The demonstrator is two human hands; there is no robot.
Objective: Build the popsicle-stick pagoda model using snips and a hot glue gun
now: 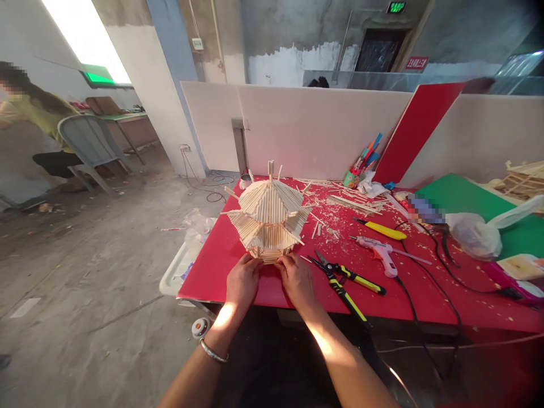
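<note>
Forearms (340, 351), fingers (287, 262) gripping near base edge (268, 260), stick pagoda (269, 207) beyond

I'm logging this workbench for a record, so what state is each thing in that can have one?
Stick pagoda: upright on red tabletop
Left hand: fingers bent at pagoda's front base
Right hand: likewise, opposite side
Shears: lying, handles spread
Glue gun: lying, glue stick protruding
Yellow utility knife: lying, blade extension unclear
Exit sign: lit

Free tabletop (208, 272) left of stick pagoda (268, 207), shears (330, 268) blocking right
</note>
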